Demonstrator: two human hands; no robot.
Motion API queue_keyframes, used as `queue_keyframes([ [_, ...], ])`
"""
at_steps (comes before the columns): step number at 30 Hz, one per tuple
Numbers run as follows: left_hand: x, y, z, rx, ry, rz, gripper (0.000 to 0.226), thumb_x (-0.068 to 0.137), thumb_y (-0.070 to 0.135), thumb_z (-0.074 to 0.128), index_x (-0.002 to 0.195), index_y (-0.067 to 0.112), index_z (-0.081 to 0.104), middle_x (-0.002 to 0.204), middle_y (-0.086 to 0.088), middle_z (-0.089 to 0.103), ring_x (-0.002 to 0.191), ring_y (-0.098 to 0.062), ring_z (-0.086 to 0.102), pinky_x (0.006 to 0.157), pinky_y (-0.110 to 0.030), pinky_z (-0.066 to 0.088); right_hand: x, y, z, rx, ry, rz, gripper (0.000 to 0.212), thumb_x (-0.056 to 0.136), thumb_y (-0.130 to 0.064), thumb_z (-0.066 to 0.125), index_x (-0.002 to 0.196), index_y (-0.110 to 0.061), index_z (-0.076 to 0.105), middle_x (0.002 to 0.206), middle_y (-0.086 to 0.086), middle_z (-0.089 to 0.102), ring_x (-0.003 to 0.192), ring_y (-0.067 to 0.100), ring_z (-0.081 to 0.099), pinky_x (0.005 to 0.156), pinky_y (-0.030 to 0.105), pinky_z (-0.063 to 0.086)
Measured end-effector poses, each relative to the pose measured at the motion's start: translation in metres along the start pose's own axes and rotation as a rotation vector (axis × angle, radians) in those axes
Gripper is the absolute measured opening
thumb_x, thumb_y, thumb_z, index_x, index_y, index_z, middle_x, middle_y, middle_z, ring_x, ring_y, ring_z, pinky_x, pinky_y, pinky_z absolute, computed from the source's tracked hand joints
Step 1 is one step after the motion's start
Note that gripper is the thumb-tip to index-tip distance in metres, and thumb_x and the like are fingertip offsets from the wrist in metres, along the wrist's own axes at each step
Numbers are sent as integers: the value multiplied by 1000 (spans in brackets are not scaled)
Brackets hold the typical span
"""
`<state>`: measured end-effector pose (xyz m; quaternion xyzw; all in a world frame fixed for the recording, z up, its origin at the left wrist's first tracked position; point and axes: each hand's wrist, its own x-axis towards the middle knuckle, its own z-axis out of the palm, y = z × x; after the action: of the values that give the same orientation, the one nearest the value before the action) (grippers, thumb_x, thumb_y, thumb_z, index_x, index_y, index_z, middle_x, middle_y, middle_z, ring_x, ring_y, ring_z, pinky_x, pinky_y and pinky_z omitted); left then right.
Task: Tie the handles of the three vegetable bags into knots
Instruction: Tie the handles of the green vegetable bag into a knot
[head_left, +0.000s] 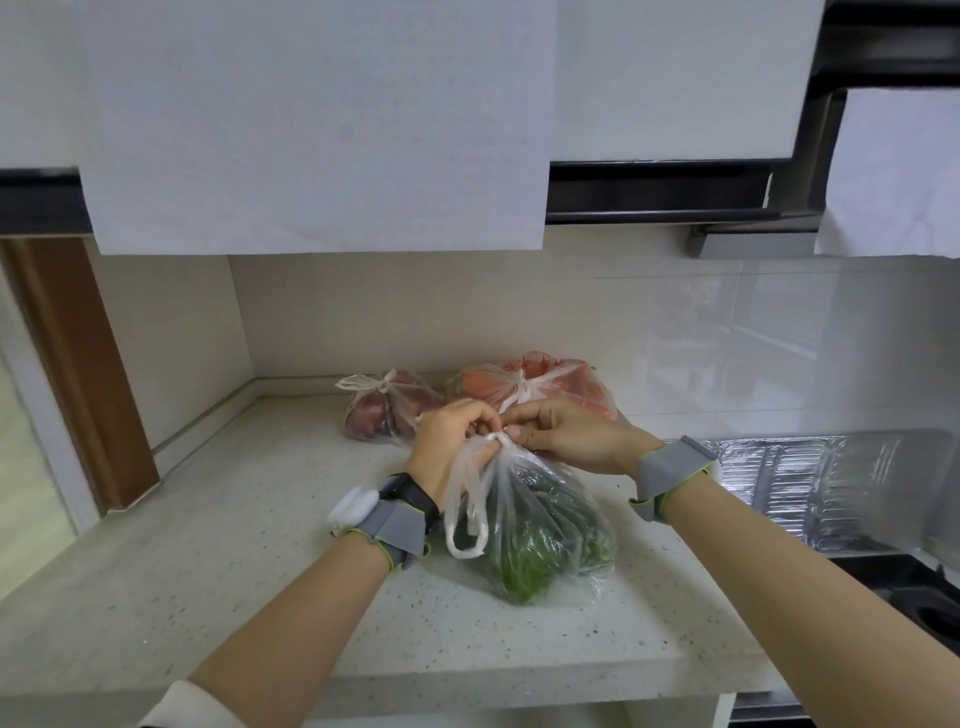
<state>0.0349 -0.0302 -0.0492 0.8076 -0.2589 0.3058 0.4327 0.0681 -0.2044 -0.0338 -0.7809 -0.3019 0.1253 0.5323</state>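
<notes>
The green bag (540, 535), clear plastic full of green vegetables, lies on the near middle of the surface (218, 561), its top gathered up to a twisted neck. The handles (470, 506) meet at that neck in a small white knot (496, 440), and one long loop hangs down the bag's left side. Both hands work at the neck. The left hand (447, 441) comes in from the left, its fingers curled closed on the plastic just beside the knot. The right hand (566, 436) comes in from the right, thumb and forefinger pinching the handle at the knot. The two hands almost touch.

Farther back, near the wall, lie two more bags, both with handles already knotted. The purple bag (384, 413) sits to the left and holds dark red-purple vegetables; the red bag (540, 387) sits to the right, just beside it, and holds orange and red ones. The right hand partly hides the red bag's near edge.

Each wrist bears a grey band (397, 530), and the left one also carries a white device (353, 509). To the right of the surface, foil (789, 483) covers the area around a stove.
</notes>
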Motion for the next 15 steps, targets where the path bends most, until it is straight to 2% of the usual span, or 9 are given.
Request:
queue_keyframes([
  [2, 0, 0, 2, -28, 22, 12, 25, 61, 38, 57, 64, 14, 63, 63, 1, 55, 56, -6, 44, 53, -17, 35, -1, -4, -3, -22, -20, 4, 21, 93, -16, 56, 111, -9, 62, 93, 19, 65, 80, 23, 54, 75, 28, 45],
  [4, 1, -1, 5, -30, 38, 28, 22, 64, 36, 61, 63, 14, 63, 60, 0, 55, 54, -6, 42, 51, -17, 34, -2, -9, -4, -47, -53, 7, 12, 96, -10, 51, 104, -13, 59, 67, -6, 62, 55, 5, 49, 53, 14, 39],
  [5, 2, -1, 6, -21, 43, 34, 20, 66, 35, 63, 63, 15, 63, 59, 0, 55, 54, -5, 42, 51, -17, 34, -2, -11, -5, -59, -59, 10, 11, 96, -9, 50, 102, -14, 59, 59, -13, 58, 49, 1, 44, 49, 13, 36],
  [8, 3, -1, 4, -8, 42, 66, 23, 66, 35, 61, 65, 12, 64, 63, -2, 55, 57, -6, 45, 52, -13, 33, -2, -16, -5, -137, -46, 23, 12, 96, -7, 50, 92, -16, 57, 50, -16, 54, 46, -3, 45, 48, 11, 39],
  [11, 0, -7, 0, -31, -12, 62, 23, 70, 34, 65, 68, 11, 64, 71, -5, 57, 63, -12, 51, 58, -21, 40, 0, -17, 0, -245, 7, -20, 19, 94, -7, 54, 80, -20, 58, 48, -16, 52, 46, -1, 44, 51, 14, 41],
  [13, 0, -12, -4, -48, -90, 3, 15, 75, 25, 73, 73, 13, 64, 78, -5, 61, 68, -13, 56, 64, -25, 45, 1, -15, 3, -345, 47, -57, 25, 93, -8, 56, 73, -25, 58, 48, -17, 53, 46, 1, 43, 52, 16, 40],
  [15, -2, -10, -11, -104, -196, -66, 10, 78, 12, 73, 85, 11, 66, 84, 1, 64, 73, -5, 60, 69, -20, 47, 3, -13, 3, -405, 83, -87, 25, 92, -9, 57, 72, -23, 59, 50, -16, 54, 47, 1, 44, 52, 16, 39],
])
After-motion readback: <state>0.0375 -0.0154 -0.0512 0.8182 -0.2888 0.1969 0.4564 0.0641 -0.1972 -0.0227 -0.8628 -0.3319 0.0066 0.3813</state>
